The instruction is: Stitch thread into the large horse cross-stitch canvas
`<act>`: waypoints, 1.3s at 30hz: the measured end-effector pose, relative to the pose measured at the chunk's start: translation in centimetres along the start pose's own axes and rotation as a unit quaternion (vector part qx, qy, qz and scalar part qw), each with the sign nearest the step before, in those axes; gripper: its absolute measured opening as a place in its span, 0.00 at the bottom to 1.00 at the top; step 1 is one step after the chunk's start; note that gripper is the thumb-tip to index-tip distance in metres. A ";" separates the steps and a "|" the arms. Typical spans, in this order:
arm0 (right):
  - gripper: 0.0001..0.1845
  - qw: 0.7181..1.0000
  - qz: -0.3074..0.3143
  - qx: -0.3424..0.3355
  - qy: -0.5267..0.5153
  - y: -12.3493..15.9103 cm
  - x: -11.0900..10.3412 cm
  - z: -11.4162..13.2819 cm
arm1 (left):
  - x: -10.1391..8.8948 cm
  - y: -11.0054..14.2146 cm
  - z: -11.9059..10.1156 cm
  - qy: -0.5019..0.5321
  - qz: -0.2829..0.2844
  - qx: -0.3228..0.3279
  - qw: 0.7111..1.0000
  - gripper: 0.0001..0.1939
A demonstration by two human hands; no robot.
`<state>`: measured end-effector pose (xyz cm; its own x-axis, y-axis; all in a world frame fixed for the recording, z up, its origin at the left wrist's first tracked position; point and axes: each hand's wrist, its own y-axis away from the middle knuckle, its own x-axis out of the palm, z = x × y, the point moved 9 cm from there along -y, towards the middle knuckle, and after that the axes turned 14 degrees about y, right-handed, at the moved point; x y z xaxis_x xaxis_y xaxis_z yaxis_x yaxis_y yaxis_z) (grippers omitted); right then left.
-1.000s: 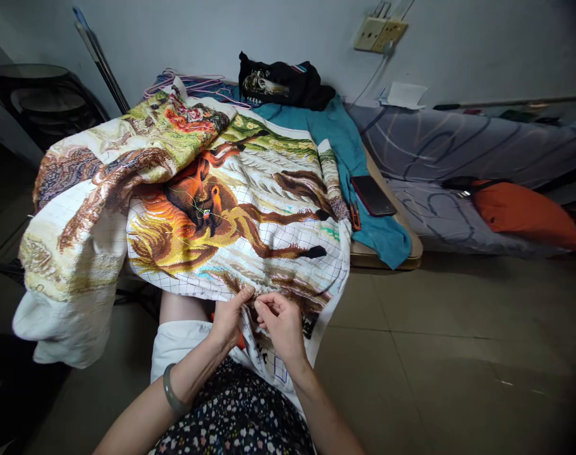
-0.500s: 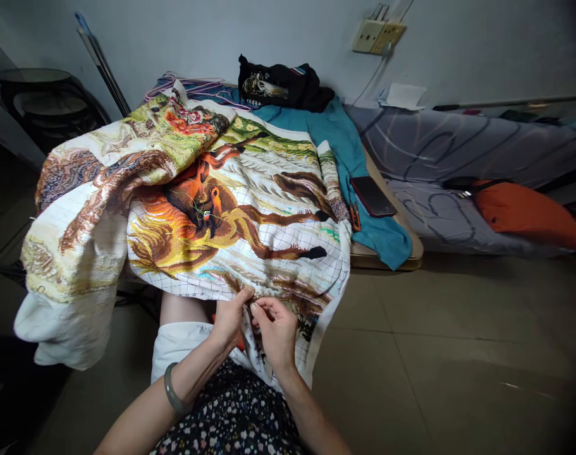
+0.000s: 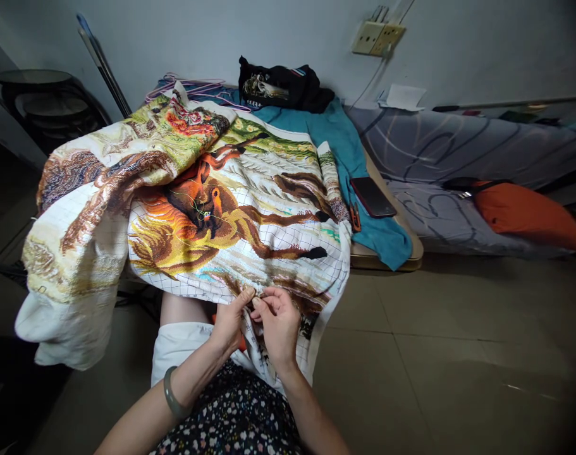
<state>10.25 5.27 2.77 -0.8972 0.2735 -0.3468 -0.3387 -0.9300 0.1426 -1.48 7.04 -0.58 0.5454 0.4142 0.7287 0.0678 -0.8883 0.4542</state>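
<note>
A large cross-stitch cloth with orange and brown horses on a printed grid lies over the table and hangs across my lap. My left hand grips its near edge, thumb on top and fingers underneath. Close beside it, my right hand is closed in a pinch just above the stitched surface. Whatever sits between those fingertips is too small to make out. Loose yellow-green thread and a small bright item rest on the horse design.
On the teal cloth lie a dark phone, orange-handled scissors and a black printed bag. Purple hangers are at the back. An orange bag sits on the grey sofa; a black chair stands left.
My right hand has shifted slightly up and right, its fingers spreading a little above the pinch. My left hand keeps its hold on the cloth, almost unmoved.
</note>
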 end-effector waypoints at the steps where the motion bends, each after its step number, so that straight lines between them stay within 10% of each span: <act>1: 0.12 1.000 0.018 -0.012 0.016 -0.2 0.2 0.4 | 0.0 0.1 0.0 0.007 0.003 -0.004 1.000 0.17; 8: 0.07 0.991 0.104 -0.053 0.057 -1.8 -0.4 2.8 | -0.7 0.1 0.6 0.004 -0.010 -0.041 0.999 0.22; 11: 0.09 0.987 -0.011 -0.059 -0.151 -3.6 -7.5 4.2 | -1.0 -0.1 0.3 0.014 -0.011 -0.019 1.000 0.26; 14: 0.11 0.920 -0.154 -0.142 -0.331 -4.6 -16.7 5.9 | -1.2 -0.2 0.4 0.019 -0.012 -0.021 1.000 0.28; 17: 0.11 0.880 -0.249 -0.230 -0.333 -3.8 -21.5 7.4 | -1.2 -0.3 0.6 0.025 -0.008 -0.023 0.999 0.28; 20: 0.06 0.923 -0.222 -0.227 -0.217 -2.7 -18.4 7.6 | -1.2 -0.1 0.9 0.031 -0.015 -0.042 0.999 0.26; 23: 0.04 0.985 -0.004 -0.139 -0.106 -1.9 -9.1 5.4 | -1.2 0.2 1.0 0.027 -0.030 -0.058 0.998 0.25; 27: 0.09 0.982 0.160 -0.078 0.066 0.4 -1.1 1.8 | -0.9 0.4 0.6 0.018 -0.026 -0.052 0.998 0.22; 39: 0.13 0.978 0.100 -0.106 0.149 0.3 -0.6 1.9 | -0.7 0.5 0.8 0.018 -0.021 -0.065 0.998 0.17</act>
<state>10.12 5.30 4.78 -0.8068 0.0266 -0.5903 -0.0701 -0.9962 0.0508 -1.12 6.13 -1.27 0.5137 0.4587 0.7251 -0.0203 -0.8384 0.5447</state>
